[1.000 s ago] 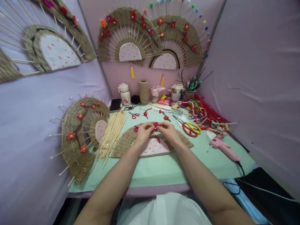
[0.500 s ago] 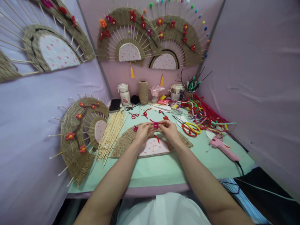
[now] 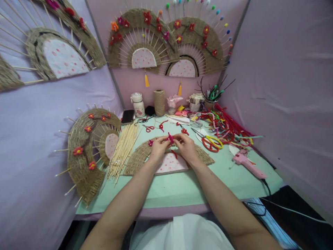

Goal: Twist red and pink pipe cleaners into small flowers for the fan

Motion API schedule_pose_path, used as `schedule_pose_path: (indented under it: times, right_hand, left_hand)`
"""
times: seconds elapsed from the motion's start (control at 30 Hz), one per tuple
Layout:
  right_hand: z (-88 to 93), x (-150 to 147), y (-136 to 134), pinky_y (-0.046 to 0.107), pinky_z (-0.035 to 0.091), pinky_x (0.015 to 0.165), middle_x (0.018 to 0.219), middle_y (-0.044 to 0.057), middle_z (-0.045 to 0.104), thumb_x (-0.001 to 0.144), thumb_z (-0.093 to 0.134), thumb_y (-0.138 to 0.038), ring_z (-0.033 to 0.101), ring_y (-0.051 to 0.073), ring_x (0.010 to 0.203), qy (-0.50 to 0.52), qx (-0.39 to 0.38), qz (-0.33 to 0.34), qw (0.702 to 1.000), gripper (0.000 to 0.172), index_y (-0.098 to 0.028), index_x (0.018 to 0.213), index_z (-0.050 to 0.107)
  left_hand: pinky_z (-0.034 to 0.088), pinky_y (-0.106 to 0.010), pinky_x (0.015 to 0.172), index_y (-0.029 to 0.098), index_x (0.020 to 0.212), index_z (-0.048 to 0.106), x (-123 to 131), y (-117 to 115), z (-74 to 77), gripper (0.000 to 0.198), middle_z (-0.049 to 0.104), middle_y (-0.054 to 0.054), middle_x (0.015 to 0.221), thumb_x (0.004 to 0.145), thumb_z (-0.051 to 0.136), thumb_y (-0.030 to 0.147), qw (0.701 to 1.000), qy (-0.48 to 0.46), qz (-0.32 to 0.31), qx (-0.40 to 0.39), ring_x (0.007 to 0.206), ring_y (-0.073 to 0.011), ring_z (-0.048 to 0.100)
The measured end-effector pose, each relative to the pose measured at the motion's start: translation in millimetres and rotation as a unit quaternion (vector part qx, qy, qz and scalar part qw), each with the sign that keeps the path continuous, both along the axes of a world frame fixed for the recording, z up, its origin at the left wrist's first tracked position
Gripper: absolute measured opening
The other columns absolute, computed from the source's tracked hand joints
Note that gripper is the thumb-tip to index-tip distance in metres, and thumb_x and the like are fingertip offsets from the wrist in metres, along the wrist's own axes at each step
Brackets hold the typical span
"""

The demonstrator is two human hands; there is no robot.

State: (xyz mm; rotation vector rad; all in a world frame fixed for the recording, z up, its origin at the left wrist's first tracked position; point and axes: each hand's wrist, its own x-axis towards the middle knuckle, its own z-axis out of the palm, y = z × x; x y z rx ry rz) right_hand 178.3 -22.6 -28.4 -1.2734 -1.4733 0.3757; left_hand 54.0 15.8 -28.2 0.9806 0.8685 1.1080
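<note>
Both my hands meet over a half-round woven twine fan (image 3: 135, 160) lying flat on the mint table top (image 3: 182, 189). My left hand (image 3: 158, 150) and my right hand (image 3: 185, 147) pinch a small magenta pipe-cleaner flower (image 3: 170, 138) between their fingertips, just above the fan's upper edge. A second small red flower (image 3: 150, 142) sits on the fan to the left of my left hand. The fan's pink spotted centre (image 3: 170, 163) shows below my wrists.
A bundle of bamboo sticks (image 3: 125, 147) and a finished fan (image 3: 90, 152) lie at left. Red-and-yellow scissors (image 3: 210, 142), a pink glue gun (image 3: 248, 163) and a heap of pipe cleaners (image 3: 226, 126) lie at right. A twine spool (image 3: 159, 102), jar (image 3: 138, 104) and phone (image 3: 128, 116) stand behind.
My hands have drawn closer together and shifted slightly left; the magenta flower has turned between my fingertips and sits a little higher.
</note>
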Motion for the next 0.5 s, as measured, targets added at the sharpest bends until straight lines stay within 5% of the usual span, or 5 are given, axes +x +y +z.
schedule_pose_path:
  times: [0.5]
  right_hand:
    - [-3.6,8.5,4.7,0.032,0.043,0.075,0.083,0.005,0.061,0.08,0.055,-0.016,0.054,0.02,0.083,-0.208,0.056,0.004,0.976,0.007,-0.021,0.082,0.061]
  left_hand:
    - [0.051,-0.027,0.075,0.01,0.076,0.069,-1.6,-0.7,-3.4,0.021,0.069,-0.008,0.081,0.058,0.074,0.019,0.998,-0.027,-0.04,-0.042,0.076,-0.0137,0.064]
